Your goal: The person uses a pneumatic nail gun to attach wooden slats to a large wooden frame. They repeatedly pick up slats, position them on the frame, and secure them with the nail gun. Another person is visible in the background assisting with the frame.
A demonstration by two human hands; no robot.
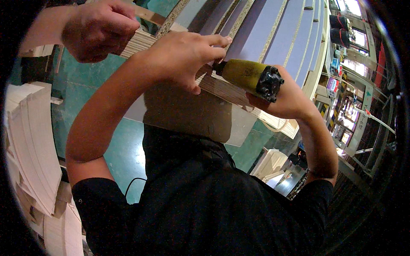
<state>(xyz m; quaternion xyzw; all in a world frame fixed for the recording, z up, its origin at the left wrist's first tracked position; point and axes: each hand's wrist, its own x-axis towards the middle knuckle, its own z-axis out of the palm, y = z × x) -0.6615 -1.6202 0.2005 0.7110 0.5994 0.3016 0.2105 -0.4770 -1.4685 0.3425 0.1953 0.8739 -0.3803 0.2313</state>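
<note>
My right hand (284,100) is closed round the yellow power tool (245,74), whose black bolted end cap points toward me. The tool's grip is mostly hidden behind its body, and I cannot tell its exact kind. Its dark nose lies against or just above the layered wooden edge (226,90), close to my left hand. My left hand (185,57) is spread over that edge, thumb on the near side and fingers curved across the top. It holds nothing that I can see. Behind the edge lie pale lilac boards (256,30) with chipboard ribs between them.
Another person's closed hand (100,30) is at the upper left, by the same layered edge. A flat grey panel (188,113) is below my hands. Curved pale wooden pieces (36,149) are stacked at the left on the green floor (128,147). Racks and shelving (363,106) line the right.
</note>
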